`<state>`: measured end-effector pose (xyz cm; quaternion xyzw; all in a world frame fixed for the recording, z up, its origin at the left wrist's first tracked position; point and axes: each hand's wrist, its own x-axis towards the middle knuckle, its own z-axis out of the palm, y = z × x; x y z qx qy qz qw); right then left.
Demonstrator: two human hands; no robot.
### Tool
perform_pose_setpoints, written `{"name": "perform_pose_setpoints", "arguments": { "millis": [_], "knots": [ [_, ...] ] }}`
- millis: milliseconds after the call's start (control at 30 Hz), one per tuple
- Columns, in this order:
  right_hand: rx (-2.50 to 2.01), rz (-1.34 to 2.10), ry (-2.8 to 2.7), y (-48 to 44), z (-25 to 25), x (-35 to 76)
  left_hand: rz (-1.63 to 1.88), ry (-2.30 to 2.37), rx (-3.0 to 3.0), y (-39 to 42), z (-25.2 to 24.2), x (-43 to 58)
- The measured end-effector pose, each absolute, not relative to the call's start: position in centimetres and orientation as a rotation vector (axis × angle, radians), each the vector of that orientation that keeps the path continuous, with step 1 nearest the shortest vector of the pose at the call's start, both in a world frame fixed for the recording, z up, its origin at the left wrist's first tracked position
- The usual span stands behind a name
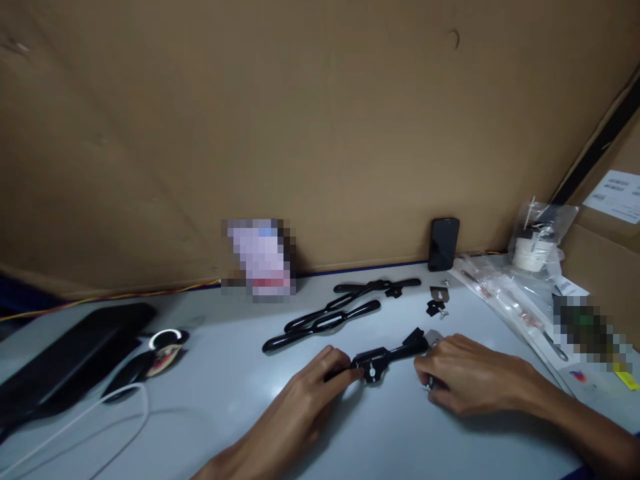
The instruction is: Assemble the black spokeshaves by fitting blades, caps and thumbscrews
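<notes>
A black bar-shaped part with a clamp block and a small thumbscrew point(387, 357) lies on the pale table point(240, 393) between my hands. My left hand point(315, 387) pinches its left end, fingers closed on it. At its right end my right hand point(463, 377) curls its fingers over a small silvery piece that I cannot make out. Two long black curved handle parts point(330, 320) and a third black arm point(377, 287) lie just beyond. Small black brackets and loose screws point(437, 301) sit to the right of them.
A black phone point(443, 244) leans against the cardboard wall point(320, 133) at the back. Clear plastic bags with parts point(515, 293) cover the right side. On the left lie a black case point(70, 360), a round keyring point(167, 343) and a white cable point(125, 413).
</notes>
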<state>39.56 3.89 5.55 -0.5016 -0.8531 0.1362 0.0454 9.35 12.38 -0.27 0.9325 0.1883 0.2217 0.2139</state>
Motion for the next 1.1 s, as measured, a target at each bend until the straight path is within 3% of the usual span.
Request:
{"name": "perform_pose_setpoints", "arguments": {
  "millis": [467,733,900,1100],
  "knots": [
    [-1.801,0.390,-2.236,8.3,4.1,42.0,0.646,0.462,2.559,12.7,-0.9,8.8],
    [-2.158,0.018,-1.853,11.0,3.3,47.3,0.577,0.424,2.631,12.8,0.0,8.7],
    [-2.040,0.091,-1.933,11.2,1.1,45.5,0.612,0.418,2.616,12.7,-0.4,8.9],
    [-1.743,0.205,-1.938,10.6,2.0,43.6,0.616,0.408,2.596,12.7,-0.5,9.1]
  ]
}}
